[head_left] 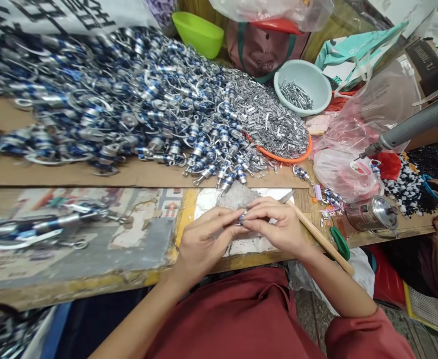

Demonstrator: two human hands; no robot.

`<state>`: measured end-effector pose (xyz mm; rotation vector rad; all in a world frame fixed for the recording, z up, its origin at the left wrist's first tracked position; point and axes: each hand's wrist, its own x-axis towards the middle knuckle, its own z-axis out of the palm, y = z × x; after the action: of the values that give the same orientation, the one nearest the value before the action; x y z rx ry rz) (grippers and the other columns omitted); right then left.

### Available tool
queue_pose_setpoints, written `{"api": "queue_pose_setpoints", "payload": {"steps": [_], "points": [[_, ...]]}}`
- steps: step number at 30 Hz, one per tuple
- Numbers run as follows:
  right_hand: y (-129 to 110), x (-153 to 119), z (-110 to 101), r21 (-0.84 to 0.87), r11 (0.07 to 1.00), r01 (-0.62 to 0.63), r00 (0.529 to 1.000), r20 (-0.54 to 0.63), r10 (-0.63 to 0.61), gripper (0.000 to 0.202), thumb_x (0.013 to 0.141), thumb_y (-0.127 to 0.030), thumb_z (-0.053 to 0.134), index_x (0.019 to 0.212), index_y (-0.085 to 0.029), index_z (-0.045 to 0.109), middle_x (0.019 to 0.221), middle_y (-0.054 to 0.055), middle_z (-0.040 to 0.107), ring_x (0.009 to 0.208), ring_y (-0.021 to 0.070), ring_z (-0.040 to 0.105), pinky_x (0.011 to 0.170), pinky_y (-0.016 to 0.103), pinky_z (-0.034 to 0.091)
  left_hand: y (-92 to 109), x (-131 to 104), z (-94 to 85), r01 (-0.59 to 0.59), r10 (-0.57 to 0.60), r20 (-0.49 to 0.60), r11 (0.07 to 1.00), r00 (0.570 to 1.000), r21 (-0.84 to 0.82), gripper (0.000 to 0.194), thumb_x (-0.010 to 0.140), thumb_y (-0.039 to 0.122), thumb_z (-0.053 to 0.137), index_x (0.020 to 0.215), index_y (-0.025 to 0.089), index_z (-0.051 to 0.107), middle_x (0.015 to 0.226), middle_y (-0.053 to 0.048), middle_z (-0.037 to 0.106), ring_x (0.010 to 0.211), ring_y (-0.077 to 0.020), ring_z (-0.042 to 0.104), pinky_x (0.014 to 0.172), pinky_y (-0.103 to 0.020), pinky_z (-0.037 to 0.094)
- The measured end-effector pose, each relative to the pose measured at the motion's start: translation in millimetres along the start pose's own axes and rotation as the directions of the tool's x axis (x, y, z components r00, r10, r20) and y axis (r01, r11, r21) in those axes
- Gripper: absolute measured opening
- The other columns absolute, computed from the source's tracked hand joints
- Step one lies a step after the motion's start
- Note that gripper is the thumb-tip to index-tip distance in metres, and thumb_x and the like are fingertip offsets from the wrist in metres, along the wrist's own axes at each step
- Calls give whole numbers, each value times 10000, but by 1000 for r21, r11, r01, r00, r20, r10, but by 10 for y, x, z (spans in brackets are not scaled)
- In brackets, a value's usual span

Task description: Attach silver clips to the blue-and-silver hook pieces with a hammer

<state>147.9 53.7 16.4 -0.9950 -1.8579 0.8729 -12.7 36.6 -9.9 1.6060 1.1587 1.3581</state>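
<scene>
One small metallic piece [242, 217], pinched in fingertips between my left hand [204, 240] and right hand [281, 225], by grey slab [237, 195] near bench [129, 267] edge. My fingers cover most of piece; its form and stage I cannot fully tell. Work on it, I judge, under way. Behind: large heap of blue-and-silver units [147, 99], finished or waiting unclear. Right of heap: many loose metal tabs [275, 122] within orange rim [294, 158]; much appears left. Wooden-handled tool [322, 239] beside my right forearm, ungrasped.

Worn workbench [107, 267], cardboard [35, 174] under heaped blue-and-silver parts [129, 99], wooden-handled tool [322, 238], lidded metal pot [364, 215]
</scene>
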Motion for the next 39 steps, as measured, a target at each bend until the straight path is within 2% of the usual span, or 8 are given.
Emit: {"api": "queue_pose_setpoints", "payload": {"steps": [7,12,19,25,28,32,36,39], "points": [[-50,-111,-49,-132,981,144,988,-41,-151,155,814,-233,642,939,-142,656,876,85,689,853,141,637,775,285,540,61,-8,-37,69,-75,-41,990,996,-119,136,698,177,700,771,278,755,693,7,687,622,-117,618,564,-206,498],[73,-225,-140,-359,783,507,857,116,-502,159,841,-67,542,960,-127,629,923,117,700,898,149,649,744,260,546,155,29,-115,89,-89,5,992,996,-92,105,694,182,704,753,251,757,693,-2,695,640,-127,637,569,-204,510],[20,-163,-242,-426,654,626,777,272,-567,126,840,-87,552,921,-100,648,948,136,712,904,181,666,764,283,555,209,34,-142,-65,63,87,998,994,23,150,749,131,648,815,226,744,719,-10,692,651,-121,641,606,-199,512],[20,-190,-178,-355,806,473,879,123,-461,194,838,-42,509,911,-136,661,926,114,711,859,137,666,700,236,554,242,55,-183,-36,31,125,998,992,44,117,765,182,632,767,236,736,805,-31,690,785,-158,660,713,-228,522],[11,-212,-109,-226,915,333,942,30,-335,101,816,-98,600,860,-144,678,861,95,716,809,125,671,709,220,559,257,28,-152,178,-170,150,983,974,-46,116,769,279,637,722,239,736,801,-29,722,764,-177,670,733,-260,542],[-63,-219,-65,-122,984,130,985,-95,-142,55,770,-177,678,803,-139,700,766,82,722,717,137,677,672,231,561,228,-74,-61,500,-488,113,832,866,-240,347,627,390,753,918,203,733,841,-55,740,769,-228,685,704,-322,576],[-85,-69,-179,-129,989,78,993,101,-65,103,804,-223,648,771,-151,713,755,51,722,689,119,667,647,207,535,177,-119,11,573,-590,71,739,804,-354,542,562,369,799,1048,162,675,815,-48,717,751,-186,664,706,-291,573],[81,213,-315,-438,896,70,989,151,-3,171,876,-221,547,842,-175,708,847,36,724,795,126,657,751,236,502,165,-94,52,595,-614,105,688,783,-415,615,581,338,789,1134,143,602,762,-20,681,729,-144,638,689,-251,564]]}}
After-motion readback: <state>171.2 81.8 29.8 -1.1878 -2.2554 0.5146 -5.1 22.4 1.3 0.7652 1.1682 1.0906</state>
